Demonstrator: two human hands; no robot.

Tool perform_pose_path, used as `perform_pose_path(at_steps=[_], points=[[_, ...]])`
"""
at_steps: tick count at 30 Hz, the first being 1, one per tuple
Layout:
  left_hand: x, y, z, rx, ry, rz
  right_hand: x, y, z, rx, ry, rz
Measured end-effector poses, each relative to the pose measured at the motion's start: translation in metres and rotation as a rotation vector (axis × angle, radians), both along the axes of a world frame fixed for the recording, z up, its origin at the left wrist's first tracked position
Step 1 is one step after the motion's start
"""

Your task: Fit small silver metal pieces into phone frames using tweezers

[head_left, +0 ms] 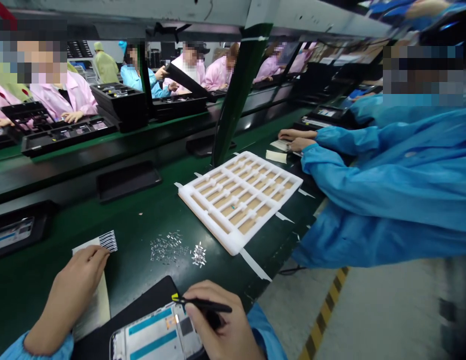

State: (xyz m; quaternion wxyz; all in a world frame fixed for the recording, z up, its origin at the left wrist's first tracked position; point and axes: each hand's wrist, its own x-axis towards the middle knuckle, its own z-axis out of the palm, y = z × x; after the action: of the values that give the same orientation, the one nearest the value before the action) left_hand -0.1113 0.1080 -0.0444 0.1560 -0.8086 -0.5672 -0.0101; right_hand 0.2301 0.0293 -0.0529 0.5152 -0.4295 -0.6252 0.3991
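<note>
Head view: from here, my right grip point(221, 320) is closed on black tweezers point(206, 303), their tips at the phone frame point(153, 337) by the counter's point(142, 220) near edge; my left grip point(67, 295) lies open on a paper sheet point(99, 310).

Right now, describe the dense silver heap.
From the white foam tray on the green bench, look toward the person's right hand. Between them lie two silver heaps; the target is the small, dense heap, right of the wider loose scatter.
</note>
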Motion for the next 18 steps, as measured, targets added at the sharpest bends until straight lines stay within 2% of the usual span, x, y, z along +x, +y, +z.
perform_pose_path(at_steps=[6, 11, 15, 18], points=[[0.004, -0.003, -0.002, 0.019, 0.161, -0.078, 0.000, 0.002, -0.002, 0.021, -0.003, -0.011], [0.002, -0.006, 0.006, 0.094, 0.160, -0.150, 0.009, 0.002, 0.011, 0.071, 0.024, -0.016], [0.022, -0.035, 0.010, 0.122, 0.121, -0.240, 0.013, -0.004, 0.021, 0.127, -0.105, 0.005], [0.050, -0.070, 0.010, 0.091, 0.022, -0.449, 0.005, -0.011, 0.014, 0.248, -0.343, 0.055]])
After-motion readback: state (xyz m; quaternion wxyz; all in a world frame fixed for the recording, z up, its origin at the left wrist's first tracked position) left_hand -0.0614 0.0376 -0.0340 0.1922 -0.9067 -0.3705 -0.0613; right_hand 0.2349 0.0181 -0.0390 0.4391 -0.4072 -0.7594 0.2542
